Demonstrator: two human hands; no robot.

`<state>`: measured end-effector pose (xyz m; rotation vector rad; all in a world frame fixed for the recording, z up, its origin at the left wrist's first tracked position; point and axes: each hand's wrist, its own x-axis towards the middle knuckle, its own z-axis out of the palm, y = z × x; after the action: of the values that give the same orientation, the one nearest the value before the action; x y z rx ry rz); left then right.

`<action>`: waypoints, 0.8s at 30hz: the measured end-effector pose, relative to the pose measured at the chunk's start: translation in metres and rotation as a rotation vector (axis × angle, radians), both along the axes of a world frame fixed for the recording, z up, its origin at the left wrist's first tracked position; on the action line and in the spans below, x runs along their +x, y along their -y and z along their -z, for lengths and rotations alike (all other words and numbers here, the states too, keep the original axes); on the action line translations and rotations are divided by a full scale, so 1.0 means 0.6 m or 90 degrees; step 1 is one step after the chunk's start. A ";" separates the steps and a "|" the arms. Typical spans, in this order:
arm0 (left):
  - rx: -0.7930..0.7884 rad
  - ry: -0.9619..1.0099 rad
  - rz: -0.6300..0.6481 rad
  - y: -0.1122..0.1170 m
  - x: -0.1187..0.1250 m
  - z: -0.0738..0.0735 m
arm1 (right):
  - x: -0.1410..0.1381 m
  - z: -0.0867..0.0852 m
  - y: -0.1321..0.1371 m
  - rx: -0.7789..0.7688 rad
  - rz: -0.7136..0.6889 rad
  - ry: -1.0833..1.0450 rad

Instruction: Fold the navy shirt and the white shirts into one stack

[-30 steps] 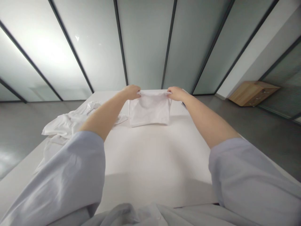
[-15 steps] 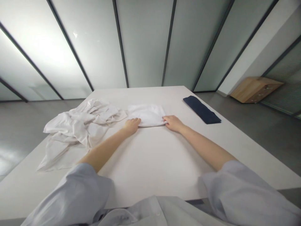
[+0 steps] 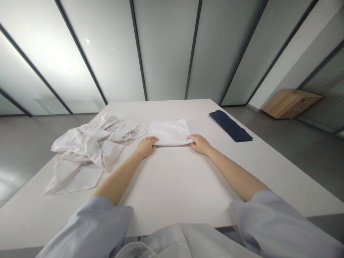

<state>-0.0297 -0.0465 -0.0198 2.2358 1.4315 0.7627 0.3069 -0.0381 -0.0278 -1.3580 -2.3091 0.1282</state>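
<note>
A white cloth folded into a flat rectangle (image 3: 170, 132) lies on the white table, its near edge towards me. My left hand (image 3: 146, 146) is closed on its near left corner, thumb and fingers pinching the edge. At the near right corner, my right hand (image 3: 200, 144) grips the edge in the same way. Both hands rest low, close to the tabletop. How many layers lie in the fold cannot be made out.
A crumpled heap of white fabric (image 3: 94, 143) spreads over the table's left side, partly past its edge. On the right lies a folded dark navy cloth (image 3: 230, 125). The white table (image 3: 174, 190) reaches towards frosted glass panels. A wooden cabinet (image 3: 291, 103) stands on the floor beyond.
My left hand has shifted slightly left to the cloth's corner, and my right hand slightly right. The folded white cloth looks flatter and straighter along its near edge.
</note>
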 end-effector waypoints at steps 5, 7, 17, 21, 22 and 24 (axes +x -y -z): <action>0.059 -0.083 -0.010 0.005 0.015 -0.002 | -0.005 0.004 -0.004 -0.023 -0.001 -0.048; 0.087 -0.124 -0.011 0.004 0.024 -0.002 | -0.005 0.006 -0.006 -0.029 0.006 -0.058; 0.090 -0.217 -0.005 0.001 0.020 -0.010 | 0.012 0.033 -0.031 0.092 -0.105 -0.060; 0.086 -0.174 -0.009 0.003 0.017 -0.014 | 0.010 0.039 -0.038 0.058 -0.143 -0.072; 0.090 -0.177 -0.002 0.003 0.014 -0.014 | 0.011 0.040 -0.039 0.043 -0.146 -0.086; 0.103 -0.197 0.020 0.000 0.004 -0.012 | 0.016 0.042 -0.038 0.016 -0.132 -0.126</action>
<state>-0.0271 -0.0466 -0.0124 2.5842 1.5127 0.5568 0.3167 -0.0152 -0.0527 -1.0399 -2.2688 0.2848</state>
